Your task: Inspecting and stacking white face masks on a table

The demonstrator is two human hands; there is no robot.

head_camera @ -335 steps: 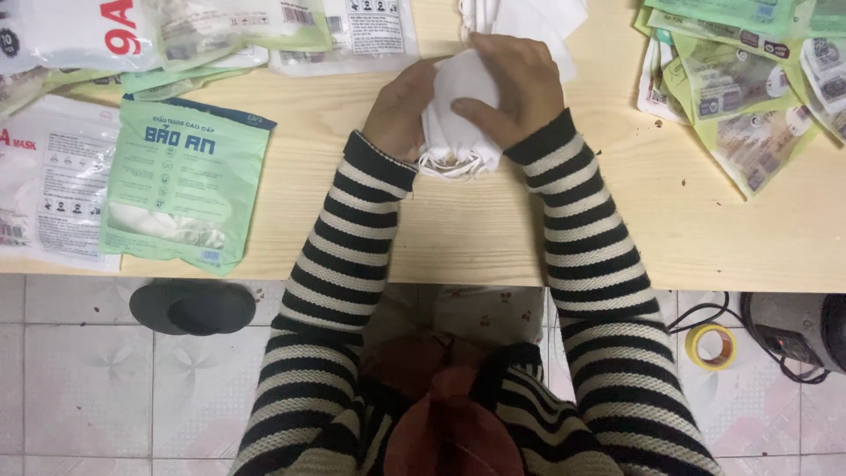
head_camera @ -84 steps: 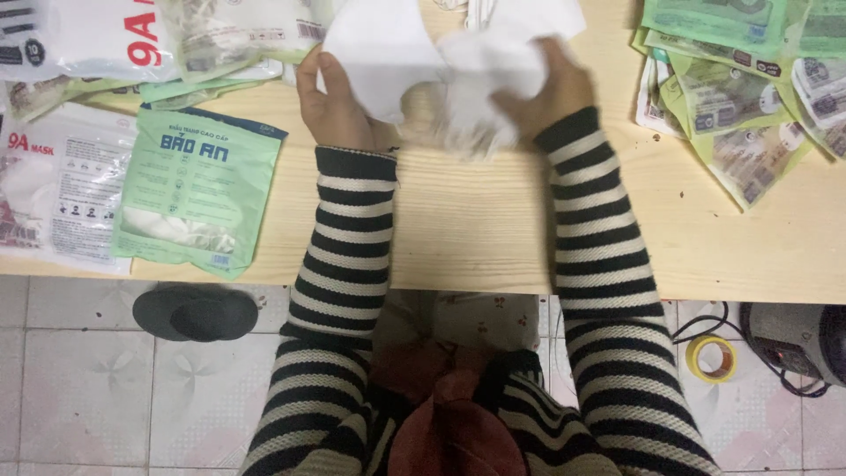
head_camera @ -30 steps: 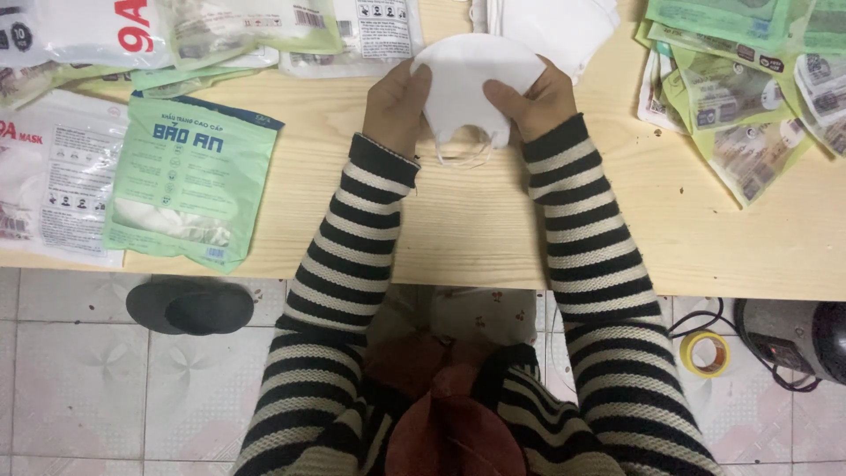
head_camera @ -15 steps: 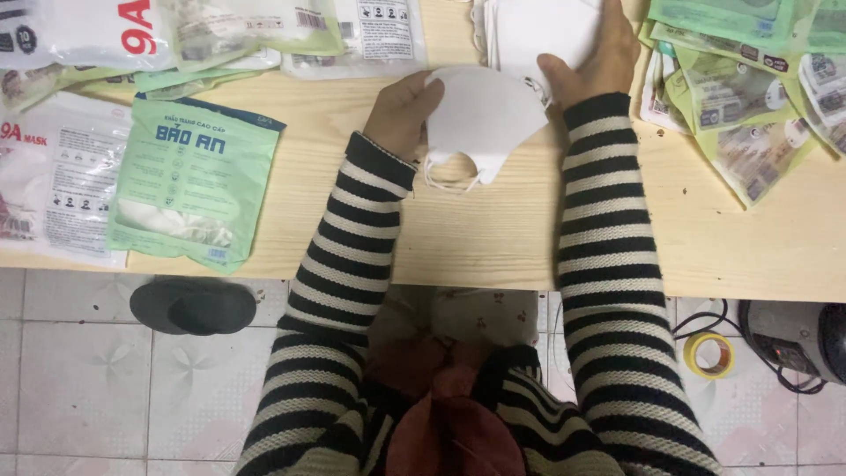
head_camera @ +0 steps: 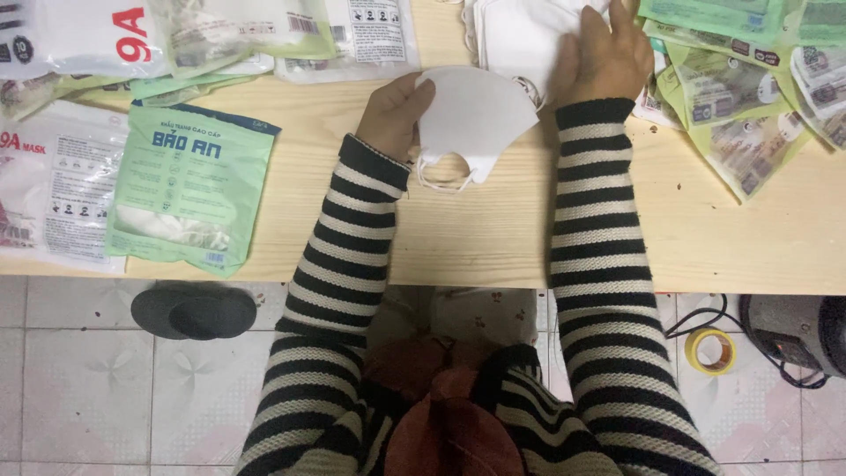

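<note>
Green flat pouch (head_camera: pixel 189 198) at table's left; white packets (head_camera: pixel 53 40) beyond; green-clear pouches (head_camera: pixel 749 97) fanned right.

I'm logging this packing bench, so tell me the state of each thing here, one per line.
Left hand: grip closed on the white mask's edge.
White mask: folded flat on the wooden table, ear loops hanging out below.
Right hand: flat, palm down on the mask stack.
Mask stack: piled, unpacked.
Green packet: lying flat, filled.
Tape roll: flat on the floor.

Bare table (head_camera: pixel 476 238) between sleeves; packets (head_camera: pixel 189 198) flank it.
</note>
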